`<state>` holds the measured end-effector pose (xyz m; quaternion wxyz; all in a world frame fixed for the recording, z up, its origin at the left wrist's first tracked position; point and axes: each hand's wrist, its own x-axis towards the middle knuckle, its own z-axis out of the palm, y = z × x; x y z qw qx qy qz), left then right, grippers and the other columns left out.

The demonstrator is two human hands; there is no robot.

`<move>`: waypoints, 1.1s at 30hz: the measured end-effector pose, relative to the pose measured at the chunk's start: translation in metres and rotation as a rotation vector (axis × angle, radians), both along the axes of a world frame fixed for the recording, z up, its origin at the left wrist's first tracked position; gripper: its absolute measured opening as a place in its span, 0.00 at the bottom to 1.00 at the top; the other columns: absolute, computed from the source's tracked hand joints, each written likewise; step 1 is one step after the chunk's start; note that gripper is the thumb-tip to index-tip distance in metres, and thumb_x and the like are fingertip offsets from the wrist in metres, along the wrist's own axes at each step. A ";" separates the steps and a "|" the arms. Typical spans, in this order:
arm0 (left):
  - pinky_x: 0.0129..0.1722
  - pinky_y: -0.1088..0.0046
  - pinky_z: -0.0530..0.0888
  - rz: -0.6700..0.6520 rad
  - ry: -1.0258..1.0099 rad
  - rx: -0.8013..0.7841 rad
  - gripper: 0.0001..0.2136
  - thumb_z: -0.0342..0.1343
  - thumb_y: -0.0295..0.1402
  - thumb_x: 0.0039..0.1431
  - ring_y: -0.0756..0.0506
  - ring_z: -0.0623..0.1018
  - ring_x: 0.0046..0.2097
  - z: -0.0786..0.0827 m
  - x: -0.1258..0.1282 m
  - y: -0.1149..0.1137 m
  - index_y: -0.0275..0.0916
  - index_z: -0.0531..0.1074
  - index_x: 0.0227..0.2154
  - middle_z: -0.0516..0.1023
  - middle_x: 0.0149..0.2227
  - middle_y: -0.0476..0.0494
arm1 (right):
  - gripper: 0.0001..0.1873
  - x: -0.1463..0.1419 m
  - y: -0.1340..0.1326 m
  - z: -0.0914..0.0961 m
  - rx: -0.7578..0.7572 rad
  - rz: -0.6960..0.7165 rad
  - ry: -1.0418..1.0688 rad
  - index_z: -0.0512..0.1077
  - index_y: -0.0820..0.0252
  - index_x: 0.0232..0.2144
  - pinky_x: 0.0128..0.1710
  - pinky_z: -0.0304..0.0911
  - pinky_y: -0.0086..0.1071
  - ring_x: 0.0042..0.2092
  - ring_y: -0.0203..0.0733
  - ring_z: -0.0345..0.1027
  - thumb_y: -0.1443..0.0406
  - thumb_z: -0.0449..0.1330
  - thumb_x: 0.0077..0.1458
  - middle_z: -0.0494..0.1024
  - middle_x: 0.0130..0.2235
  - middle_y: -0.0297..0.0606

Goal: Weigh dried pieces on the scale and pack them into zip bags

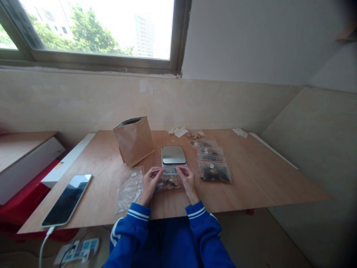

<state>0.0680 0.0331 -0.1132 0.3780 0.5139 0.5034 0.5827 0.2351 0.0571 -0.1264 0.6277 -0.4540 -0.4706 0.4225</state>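
Note:
Between my hands is a clear zip bag [170, 182] with brown and tan dried pieces inside. My left hand [152, 182] pinches its top edge at the left, and my right hand [188, 180] pinches the same edge at the right. Just beyond the bag lies a small flat scale [173, 154] with a shiny metal top. Left of my left hand is a flat clear zip bag [129, 191] with a small white label. To the right, several filled zip bags [214, 172] lie overlapping in a row running away from me.
A brown paper bag [135, 141] stands with its top open at the back left. A phone [67, 201] with a white cable [46, 240] lies at the table's left edge. White scraps [180, 131] and a crumpled white piece [240, 133] lie near the wall.

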 end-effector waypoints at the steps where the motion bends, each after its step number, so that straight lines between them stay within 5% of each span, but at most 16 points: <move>1: 0.40 0.70 0.73 0.000 -0.012 -0.002 0.14 0.59 0.43 0.55 0.44 0.79 0.39 0.001 0.000 0.000 0.36 0.77 0.34 0.81 0.35 0.42 | 0.15 0.000 0.000 -0.001 -0.004 0.001 -0.007 0.77 0.60 0.31 0.38 0.70 0.38 0.36 0.45 0.76 0.54 0.66 0.47 0.81 0.33 0.41; 8: 0.34 0.73 0.72 0.028 -0.013 -0.005 0.13 0.60 0.43 0.54 0.46 0.78 0.33 0.000 0.000 -0.004 0.36 0.76 0.31 0.79 0.30 0.45 | 0.16 0.001 -0.001 0.000 -0.020 -0.010 -0.051 0.76 0.60 0.31 0.38 0.70 0.37 0.36 0.45 0.75 0.53 0.66 0.48 0.81 0.33 0.40; 20: 0.37 0.72 0.73 -0.038 -0.105 -0.050 0.13 0.65 0.41 0.49 0.44 0.79 0.35 0.011 0.005 -0.007 0.35 0.79 0.31 0.81 0.31 0.42 | 0.21 -0.005 -0.002 0.007 -0.028 0.062 -0.035 0.77 0.62 0.27 0.39 0.70 0.37 0.35 0.45 0.75 0.50 0.68 0.41 0.80 0.31 0.41; 33: 0.37 0.73 0.73 -0.037 -0.077 -0.032 0.12 0.64 0.40 0.51 0.45 0.79 0.36 0.009 0.003 -0.006 0.35 0.79 0.31 0.81 0.32 0.43 | 0.14 -0.005 -0.005 0.007 -0.012 0.168 -0.030 0.78 0.60 0.28 0.40 0.68 0.35 0.36 0.42 0.74 0.54 0.68 0.46 0.80 0.31 0.39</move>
